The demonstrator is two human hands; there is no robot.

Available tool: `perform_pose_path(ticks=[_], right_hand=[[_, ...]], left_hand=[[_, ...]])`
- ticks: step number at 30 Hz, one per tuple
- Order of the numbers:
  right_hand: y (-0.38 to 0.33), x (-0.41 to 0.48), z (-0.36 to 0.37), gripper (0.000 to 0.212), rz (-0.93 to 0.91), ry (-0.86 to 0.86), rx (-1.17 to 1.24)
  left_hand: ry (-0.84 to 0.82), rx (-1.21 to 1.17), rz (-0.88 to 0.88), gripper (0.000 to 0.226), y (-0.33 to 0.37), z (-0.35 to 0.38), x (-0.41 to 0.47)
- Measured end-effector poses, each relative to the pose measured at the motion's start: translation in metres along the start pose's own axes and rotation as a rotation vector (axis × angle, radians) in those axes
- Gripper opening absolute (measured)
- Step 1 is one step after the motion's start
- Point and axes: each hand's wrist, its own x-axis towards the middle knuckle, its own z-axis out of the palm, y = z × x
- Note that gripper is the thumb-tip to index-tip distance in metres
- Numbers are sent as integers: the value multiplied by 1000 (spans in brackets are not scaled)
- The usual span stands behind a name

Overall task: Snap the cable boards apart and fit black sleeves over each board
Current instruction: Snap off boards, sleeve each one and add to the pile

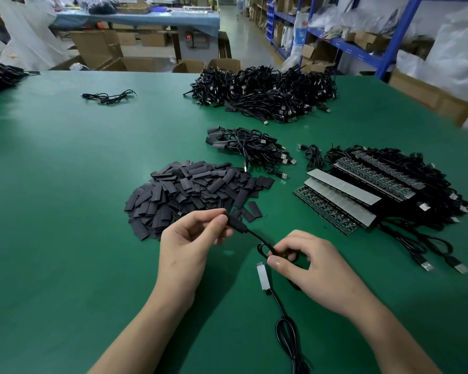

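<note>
Over the green table (65,184) the left hand (192,238) pinches a sleeved board (237,225) between thumb and forefinger, holding it above the mat, and the board's thin black cable (256,236) runs down to the right hand (308,263), whose thumb and curled fingers grip a small loop of it. Just below that loop a bare board (261,276) – white, no sleeve on it – lies flat on the mat between the two wrists, its own lead (287,330) trailing in a coil toward the near edge. Beyond the left hand sits the loose pile of black sleeves (192,190), a few strays lying beside it. To the right, the board panels (343,195) lie stacked in overlapping rows on a tangle of their cables; small white tags (424,206) hang among those cables, the print too small to read, and two USB plugs (441,265) stick out near the right arm. Behind the sleeves is a small bundle of finished cables (249,149), and farther back a big heap (268,93) of the same. Off the table, open cardboard boxes (135,63) stand on the floor – what is in them I cannot tell – and blue shelving (346,47) holds cartons and plastic bags. A machine under the far bench shows a red display (189,37), unreadable from here.
</note>
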Motion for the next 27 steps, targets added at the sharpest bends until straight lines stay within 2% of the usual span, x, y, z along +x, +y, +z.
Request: perform_pose_path(ticks=[4, 6, 10, 12, 16, 20, 22, 25, 27], right_hand=[[2, 1, 1, 20, 51, 51, 57], [3, 3, -2, 22, 83, 122, 135], [2, 8, -8, 22, 95, 235, 249], [-2, 16, -12, 22, 107, 242, 285], [-16, 61, -26, 24, 134, 231, 258], [-42, 141, -53, 25, 88, 289, 128], [-60, 182, -68, 30, 99, 278, 115], [-78, 216, -84, 53, 150, 258, 0], [-81, 209, -81, 49, 82, 285, -4]], left_hand=[[-47, 126, -4, 32, -1, 1, 0], [-128, 344, 28, 42, -3, 2, -2], [-447, 937, 223, 42, -5, 2, -8], [-532, 1025, 246, 50, -5, 1, -10], [-599, 1059, 280, 52, -5, -3, -8], [-591, 1026, 288, 37, -5, -2, -7], [-564, 923, 240, 23, -4, -2, -7], [-521, 707, 157, 9, -4, -5, -5], [-496, 600, 128, 7, -2, -8, -3]])
